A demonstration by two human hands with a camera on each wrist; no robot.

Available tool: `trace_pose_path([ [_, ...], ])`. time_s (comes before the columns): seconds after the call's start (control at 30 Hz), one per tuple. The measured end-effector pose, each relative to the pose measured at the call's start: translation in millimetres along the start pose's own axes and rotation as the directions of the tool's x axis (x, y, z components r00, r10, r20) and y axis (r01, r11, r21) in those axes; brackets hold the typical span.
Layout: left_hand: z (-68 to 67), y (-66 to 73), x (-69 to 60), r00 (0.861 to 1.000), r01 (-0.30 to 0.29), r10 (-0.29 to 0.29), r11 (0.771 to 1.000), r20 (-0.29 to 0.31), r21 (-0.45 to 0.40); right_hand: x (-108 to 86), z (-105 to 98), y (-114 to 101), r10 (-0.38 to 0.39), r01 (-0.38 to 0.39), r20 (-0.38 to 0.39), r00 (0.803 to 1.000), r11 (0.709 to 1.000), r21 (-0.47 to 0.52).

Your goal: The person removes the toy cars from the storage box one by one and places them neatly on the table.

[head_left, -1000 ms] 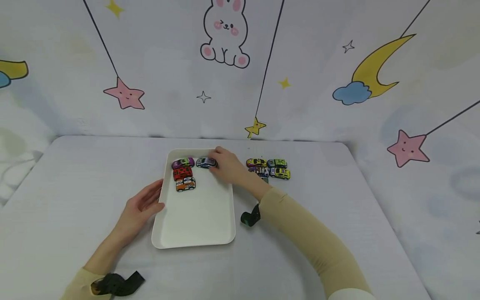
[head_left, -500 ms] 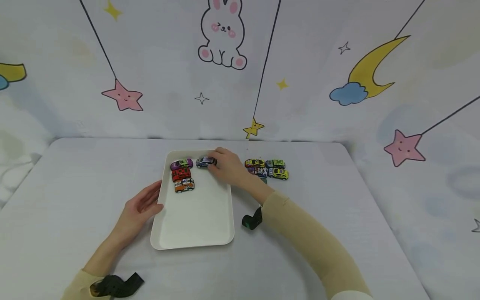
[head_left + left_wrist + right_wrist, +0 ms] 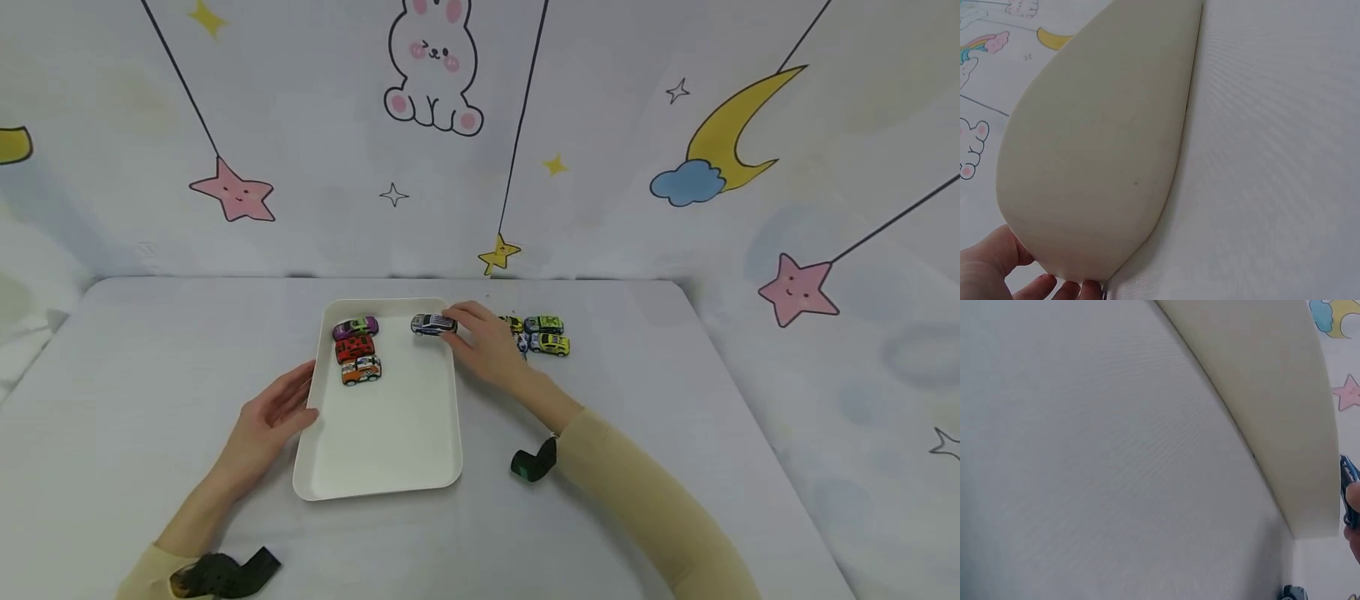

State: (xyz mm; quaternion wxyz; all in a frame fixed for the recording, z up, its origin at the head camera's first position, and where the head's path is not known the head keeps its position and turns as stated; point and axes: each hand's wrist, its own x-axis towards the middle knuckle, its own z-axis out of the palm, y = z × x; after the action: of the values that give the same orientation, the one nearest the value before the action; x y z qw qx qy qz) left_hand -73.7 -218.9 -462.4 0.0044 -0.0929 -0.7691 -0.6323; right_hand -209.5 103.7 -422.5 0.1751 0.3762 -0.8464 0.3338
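Toward twelve o'clock from the middle of the white tray [image 3: 378,442], just a narrow strip of white tabletop [image 3: 165,350] before the far edge, then printed backdrop [image 3: 330,167]. From nine to ten o'clock, broad room beyond the left hand [image 3: 258,429]; at six, more tabletop past the near rim; from four to five, room shared with the tan right sleeve [image 3: 637,492]. Between two and three o'clock, tighter, with a group of toy cars [image 3: 550,344] in yellow, green and blue-white on the tabletop, partly hidden by the right hand [image 3: 491,354]; cannot tell the full count.

At one o'clock over the tray, just inside the far rim: a silver-and-dark-blue toy car [image 3: 431,324], striped pale across the top, level, and pinched at its three o'clock end between thumb and fingers of the right hand. Cannot tell from these views any contact between wheels and tray floor.

At eleven o'clock inside the tray, lined up from far to near: a purple-and-green car [image 3: 356,327], a red car [image 3: 355,348] with dark spots and an orange-and-white car [image 3: 362,370]. At nine o'clock, fingers of the left hand loosely extended against the outer wall, thumb tip at the rim.
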Motion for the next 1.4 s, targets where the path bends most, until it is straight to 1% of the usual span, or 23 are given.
trace_pose_path([
  [0.1, 0.7, 0.7, -0.1, 1.000, 0.000, 0.000, 1.000, 0.002, 0.001, -9.5, -5.4, 2.5, -0.017, 0.018, -0.043, 0.999, 1.000, 0.015],
  [0.17, 1.6, 2.2, -0.5, 1.000, -0.003, 0.003, 1.000, 0.001, 0.001, -16.1, -8.9, 4.7, -0.025, 0.026, -0.059, 0.998, 1.000, 0.016],
  [0.3, 2.2, 4.1, -0.9, 1.000, 0.000, 0.000, 1.000, 0.001, 0.006, -29.5, -14.9, 9.1, -0.016, 0.016, -0.075, 0.997, 1.000, -0.001],
  [0.47, 2.1, 5.7, -0.4, 1.000, -0.008, 0.008, 1.000, 0.004, 0.008, -44.1, -23.6, 13.8, 0.001, 0.000, -0.106, 0.994, 1.000, 0.011],
  [0.57, 1.5, 5.0, 0.0, 1.000, -0.009, 0.009, 1.000, 0.004, 0.004, -51.5, -29.0, 16.8, 0.022, -0.020, -0.112, 0.993, 1.000, 0.017],
  [0.73, 1.0, 4.0, -0.1, 1.000, -0.015, 0.015, 1.000, -0.003, -0.001, -63.0, -39.5, 22.4, 0.051, -0.053, -0.115, 0.992, 0.998, -0.019],
  [0.83, 0.9, 4.7, -0.7, 1.000, -0.017, 0.017, 1.000, -0.005, 0.001, -69.6, -46.3, 25.0, 0.062, -0.065, -0.124, 0.990, 0.998, -0.020],
  [1.03, 0.2, 6.1, -1.9, 1.000, -0.001, 0.001, 1.000, -0.008, 0.021, -82.0, -58.9, 29.6, 0.089, -0.093, -0.131, 0.987, 0.995, -0.023],
  [1.17, 0.5, 6.1, -1.6, 1.000, 0.001, -0.001, 1.000, -0.001, 0.025, -89.6, -66.8, 32.7, 0.104, -0.108, -0.151, 0.983, 0.994, -0.021],
  [1.4, 1.0, 4.2, -0.3, 1.000, 0.015, -0.015, 0.999, 0.000, 0.042, -103.7, -74.8, 42.4, 0.128, -0.135, -0.172, 0.977, 0.991, -0.027],
])
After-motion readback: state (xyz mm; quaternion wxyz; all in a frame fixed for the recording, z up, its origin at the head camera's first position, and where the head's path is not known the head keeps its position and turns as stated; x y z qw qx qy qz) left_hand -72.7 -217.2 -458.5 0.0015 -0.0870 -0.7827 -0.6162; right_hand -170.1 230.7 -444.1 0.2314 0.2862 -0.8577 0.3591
